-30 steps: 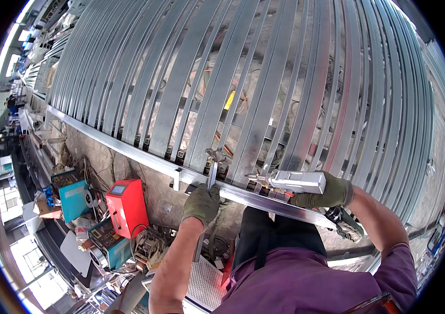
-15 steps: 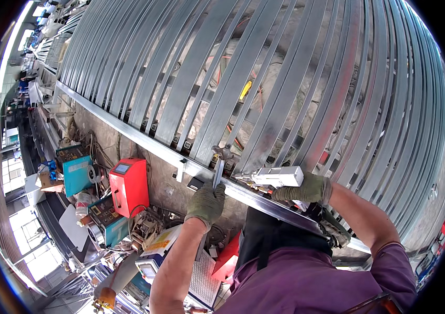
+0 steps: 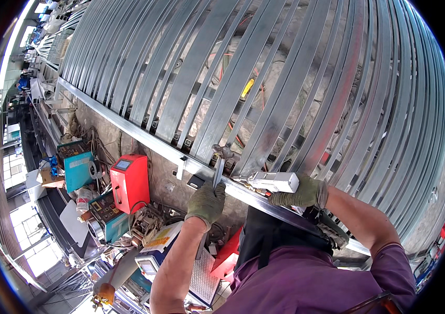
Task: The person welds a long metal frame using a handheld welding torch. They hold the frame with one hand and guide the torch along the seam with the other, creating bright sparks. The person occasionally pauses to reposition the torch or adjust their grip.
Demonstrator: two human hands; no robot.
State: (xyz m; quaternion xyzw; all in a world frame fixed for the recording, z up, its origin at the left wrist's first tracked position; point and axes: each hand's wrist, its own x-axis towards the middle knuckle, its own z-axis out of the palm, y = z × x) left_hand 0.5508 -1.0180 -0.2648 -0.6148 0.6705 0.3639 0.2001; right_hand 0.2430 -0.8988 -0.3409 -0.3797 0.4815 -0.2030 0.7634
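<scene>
My left hand, in a green work glove, is closed round the metal handle of a hammer. The hammer's head rests on the grey metal bars, just beyond the front rail. To its right, my gloved right hand grips a silver-white welding gun. The gun's nozzle points left along the rail, close to the hammer handle. Long grey metal bars lie side by side across the frame, with gaps between them. My right fingers are partly hidden behind the gun.
A yellow-handled tool and cables show through the gaps between bars. Left of the rail stand a red machine with a small screen, teal machines and a gas cylinder. A small bracket sits on the rail.
My right hand and the welding gun have shifted slightly left and toward me. My left hand and the hammer have stayed almost in place.
</scene>
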